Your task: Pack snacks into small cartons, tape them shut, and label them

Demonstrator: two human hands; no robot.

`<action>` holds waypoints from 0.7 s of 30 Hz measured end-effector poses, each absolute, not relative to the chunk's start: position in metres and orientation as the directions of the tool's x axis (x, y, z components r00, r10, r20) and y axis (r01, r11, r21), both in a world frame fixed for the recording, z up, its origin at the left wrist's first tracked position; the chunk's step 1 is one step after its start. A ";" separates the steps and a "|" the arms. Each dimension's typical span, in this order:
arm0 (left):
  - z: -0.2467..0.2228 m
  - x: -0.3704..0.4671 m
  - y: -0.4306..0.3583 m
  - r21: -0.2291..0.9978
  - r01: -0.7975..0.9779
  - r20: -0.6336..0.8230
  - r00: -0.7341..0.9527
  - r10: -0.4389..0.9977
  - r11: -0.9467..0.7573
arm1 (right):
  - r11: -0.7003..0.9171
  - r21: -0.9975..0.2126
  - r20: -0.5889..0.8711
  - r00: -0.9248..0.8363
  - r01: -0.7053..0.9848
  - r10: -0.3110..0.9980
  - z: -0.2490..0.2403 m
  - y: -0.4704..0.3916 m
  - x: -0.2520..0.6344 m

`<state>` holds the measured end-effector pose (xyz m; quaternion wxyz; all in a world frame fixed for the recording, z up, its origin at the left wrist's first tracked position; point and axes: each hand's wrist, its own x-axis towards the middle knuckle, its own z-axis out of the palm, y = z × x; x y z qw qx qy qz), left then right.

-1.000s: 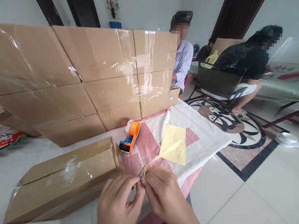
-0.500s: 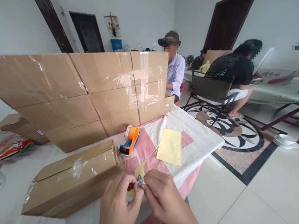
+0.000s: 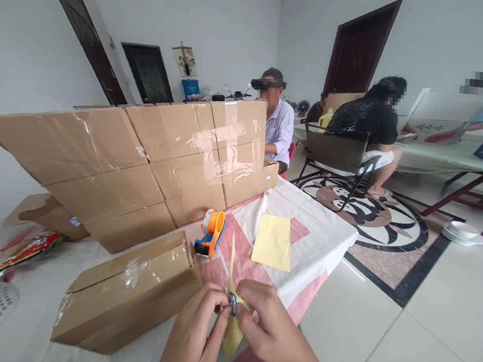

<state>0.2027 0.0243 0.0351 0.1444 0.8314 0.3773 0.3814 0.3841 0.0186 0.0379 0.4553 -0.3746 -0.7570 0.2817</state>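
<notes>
One change stands out from my distant seat: between left hand and right hand, the held paper, stretched toward the flat yellow sheet a second ago, now stands steeply, showing above and below the fingers. I judge that this bares the small blue-and-white piece better for finger work. The left thumb and fingers seem to pinch its left edge; it sits midway between both hands, against the paper, which the right fingers grip. Whether it has come free of the paper I cannot tell. As for room, stacked boxes wall off my far left, and a long box fills the near left, its right end just beside the left hand. The tape dispenser stands farther off, near the stack's foot. Rightward, tablecloth surrounds the sheet, then its edge gives onto floor, so I judge the right roomier.
</notes>
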 end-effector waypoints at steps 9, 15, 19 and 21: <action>0.029 0.214 0.026 0.280 0.656 0.636 0.420 0.647 -0.701 | 0.462 -0.804 0.344 -0.341 0.375 0.875 0.038 0.014 0.403; 0.026 0.207 0.028 0.341 0.697 0.692 0.267 0.671 -0.630 | 0.368 -0.891 0.253 -0.383 0.266 0.889 0.039 0.014 0.442; 0.028 0.197 0.030 0.429 0.701 0.680 0.165 0.714 -0.570 | 0.323 -0.935 0.300 -0.157 0.150 0.941 0.029 0.061 0.476; 0.030 0.194 0.030 0.429 0.715 0.676 0.151 0.721 -0.552 | 0.244 -0.965 0.254 0.095 0.099 0.963 0.022 0.102 0.484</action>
